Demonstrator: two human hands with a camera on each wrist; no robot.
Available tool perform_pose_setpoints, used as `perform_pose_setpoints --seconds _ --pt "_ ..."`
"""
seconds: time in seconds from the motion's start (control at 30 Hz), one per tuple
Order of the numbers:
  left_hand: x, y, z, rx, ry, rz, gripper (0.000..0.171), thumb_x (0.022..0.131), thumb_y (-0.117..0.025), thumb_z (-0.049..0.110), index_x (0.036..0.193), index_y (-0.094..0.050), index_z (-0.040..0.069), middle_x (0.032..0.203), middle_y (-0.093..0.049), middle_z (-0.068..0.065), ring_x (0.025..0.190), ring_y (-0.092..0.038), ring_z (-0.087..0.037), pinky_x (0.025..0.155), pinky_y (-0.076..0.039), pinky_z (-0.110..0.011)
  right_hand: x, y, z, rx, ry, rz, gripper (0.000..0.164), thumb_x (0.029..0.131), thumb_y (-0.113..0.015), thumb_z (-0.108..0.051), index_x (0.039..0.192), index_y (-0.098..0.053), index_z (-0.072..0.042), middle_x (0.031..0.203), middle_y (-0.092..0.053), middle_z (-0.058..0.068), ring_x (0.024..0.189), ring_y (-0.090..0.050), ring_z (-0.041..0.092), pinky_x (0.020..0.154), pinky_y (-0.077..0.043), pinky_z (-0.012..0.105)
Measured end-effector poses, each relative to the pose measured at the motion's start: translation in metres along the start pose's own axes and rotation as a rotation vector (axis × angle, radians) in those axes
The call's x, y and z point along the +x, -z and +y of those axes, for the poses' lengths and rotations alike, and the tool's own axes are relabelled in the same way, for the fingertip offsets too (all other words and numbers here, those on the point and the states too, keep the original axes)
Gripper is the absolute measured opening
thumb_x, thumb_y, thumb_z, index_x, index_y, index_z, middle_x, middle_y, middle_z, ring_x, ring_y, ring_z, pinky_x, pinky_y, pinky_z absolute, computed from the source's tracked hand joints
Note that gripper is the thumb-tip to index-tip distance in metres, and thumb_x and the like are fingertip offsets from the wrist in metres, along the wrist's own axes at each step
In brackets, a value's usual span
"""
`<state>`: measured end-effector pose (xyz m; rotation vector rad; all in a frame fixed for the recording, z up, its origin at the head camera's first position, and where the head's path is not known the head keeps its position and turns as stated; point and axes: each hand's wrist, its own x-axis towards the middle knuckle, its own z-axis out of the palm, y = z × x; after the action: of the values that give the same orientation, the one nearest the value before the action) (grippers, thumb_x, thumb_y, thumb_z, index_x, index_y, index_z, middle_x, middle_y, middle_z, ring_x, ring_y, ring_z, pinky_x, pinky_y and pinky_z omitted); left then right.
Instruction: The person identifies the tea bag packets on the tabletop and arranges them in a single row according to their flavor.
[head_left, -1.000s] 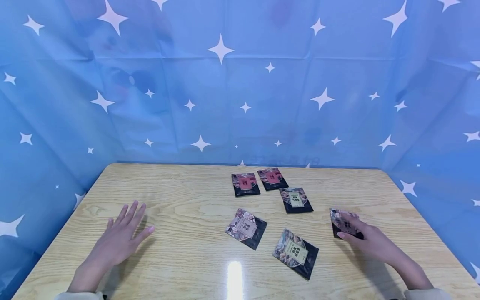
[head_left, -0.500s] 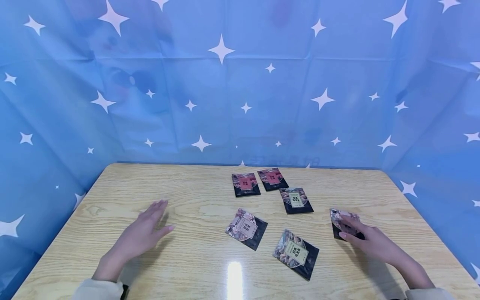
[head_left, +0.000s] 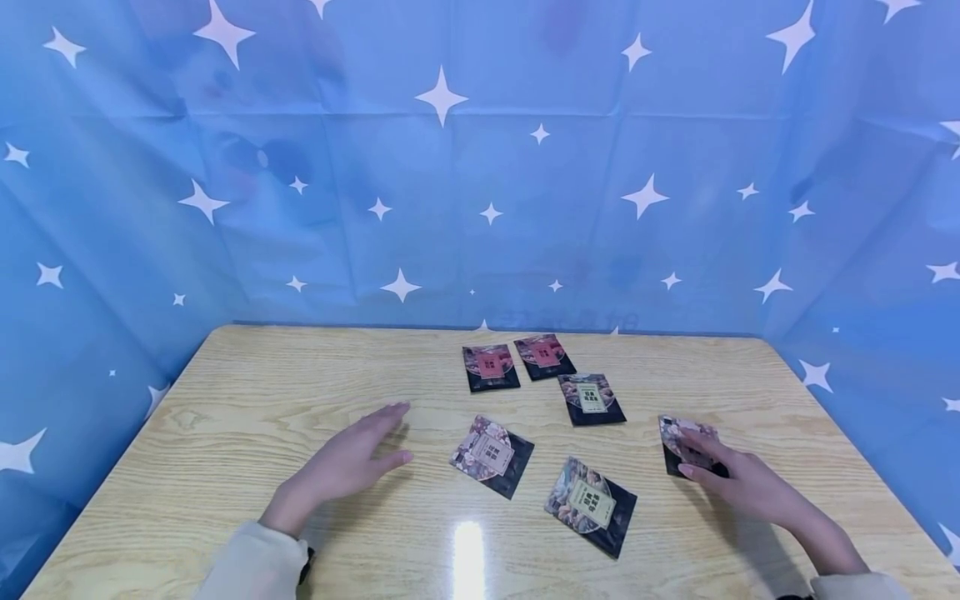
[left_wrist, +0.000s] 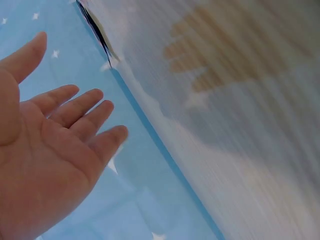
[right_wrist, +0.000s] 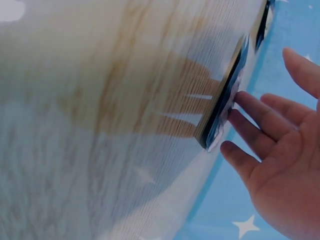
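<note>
My left hand [head_left: 345, 462] hovers over the table left of a pink-labelled sachet [head_left: 492, 457], holding nothing. In the left wrist view the fingers [left_wrist: 90, 120] are spread and relaxed, with the thumb apart. My right hand [head_left: 750, 483] is at another pink-labelled sachet [head_left: 675, 454] on the right side of the table, partly covering it. The right wrist view has its fingertips [right_wrist: 235, 114] right at the face of that flat sachet [right_wrist: 222, 110], thumb held away. A green-labelled sachet [head_left: 592, 507] lies between the hands, tilted on the wood.
Two red-labelled sachets [head_left: 491, 367] lie side by side at the back of the wooden table [head_left: 300, 375]. Another green-labelled sachet [head_left: 592, 400] is just in front of them to the right. A blue curtain with white stars [head_left: 480, 167] surrounds the table's back and sides.
My left hand has moved right across the table toward the middle pink-labelled sachet, its fingers coming closer together. My right hand and all the sachets have stayed in place.
</note>
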<state>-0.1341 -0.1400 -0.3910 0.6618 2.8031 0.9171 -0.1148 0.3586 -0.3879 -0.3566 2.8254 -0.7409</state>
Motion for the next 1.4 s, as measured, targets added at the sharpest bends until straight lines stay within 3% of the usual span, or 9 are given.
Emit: perform_pose_setpoints --seconds 0.5,0.73,0.97,1.23,1.4 --pt "0.038 -0.027 0.042 -0.010 -0.109 -0.120 0.062 0.088 -0.061 0.032 0.138 -0.038 0.004 0.137 -0.043 -0.013 0.125 -0.040 -0.029 0.102 -0.031 -0.044 0.002 0.000 0.000 0.018 0.026 0.006 0.058 0.094 -0.053 -0.029 0.136 -0.035 0.007 0.129 -0.044 0.030 0.115 -0.039 0.051 0.082 -0.039 0.060" --pt "0.045 -0.038 0.059 0.004 -0.090 -0.172 0.060 0.089 -0.060 0.029 0.139 -0.037 0.004 0.135 -0.045 -0.014 0.121 -0.044 -0.028 0.099 -0.036 -0.042 0.002 0.001 0.001 0.027 0.021 0.004 0.060 0.093 -0.053 -0.031 0.137 -0.034 0.006 0.130 -0.042 0.031 0.118 -0.030 0.055 0.083 -0.035 0.064" --pt "0.050 -0.047 0.066 0.043 -0.099 -0.172 0.058 0.085 -0.064 0.030 0.134 -0.044 0.005 0.118 -0.057 -0.011 0.103 -0.054 -0.020 0.088 -0.044 -0.036 0.002 0.000 0.003 0.029 0.030 0.006 0.059 0.093 -0.053 -0.030 0.137 -0.035 0.006 0.129 -0.044 0.029 0.117 -0.037 0.051 0.084 -0.037 0.061" --pt "0.053 -0.053 0.073 0.036 -0.078 -0.205 0.059 0.086 -0.064 0.032 0.135 -0.043 0.008 0.134 -0.047 -0.010 0.122 -0.043 -0.024 0.100 -0.035 -0.038 0.001 0.000 0.003 0.022 0.029 0.005 0.058 0.094 -0.053 -0.030 0.137 -0.035 0.005 0.128 -0.044 0.031 0.117 -0.035 0.053 0.082 -0.038 0.061" --pt "0.052 -0.053 0.071 0.002 -0.047 -0.223 0.060 0.086 -0.064 0.031 0.135 -0.042 0.005 0.134 -0.046 -0.010 0.123 -0.042 -0.025 0.101 -0.034 -0.038 0.001 0.000 0.003 0.023 0.025 0.006 0.059 0.093 -0.053 -0.030 0.136 -0.035 0.006 0.130 -0.042 0.031 0.117 -0.034 0.053 0.082 -0.037 0.062"
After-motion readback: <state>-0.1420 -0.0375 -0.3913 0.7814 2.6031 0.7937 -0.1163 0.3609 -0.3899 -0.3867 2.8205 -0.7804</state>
